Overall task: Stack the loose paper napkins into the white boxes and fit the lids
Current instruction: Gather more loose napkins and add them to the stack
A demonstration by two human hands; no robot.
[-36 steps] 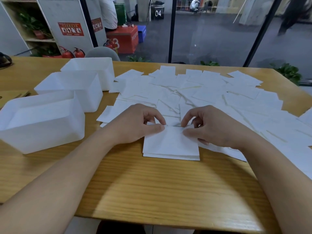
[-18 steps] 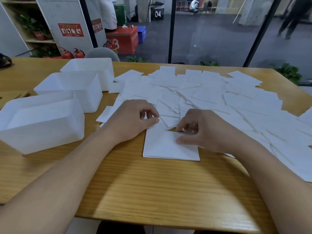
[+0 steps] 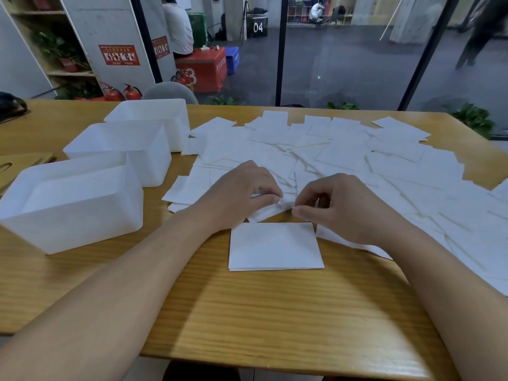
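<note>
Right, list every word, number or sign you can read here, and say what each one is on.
"04": white digits on the black box behind the glass.
"3": white numeral, partly hidden, on the red crate.
Red poster on the white panel: characters too blurred to read.
Second red poster beside it: also unreadable.
White boxes, napkins: no print visible.

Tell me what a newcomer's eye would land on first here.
First, the white napkins scattered across the right half of the wooden table. Next, the left hand and right hand pinching one napkin just behind a neat stack. Three open white boxes line the left side.
</note>
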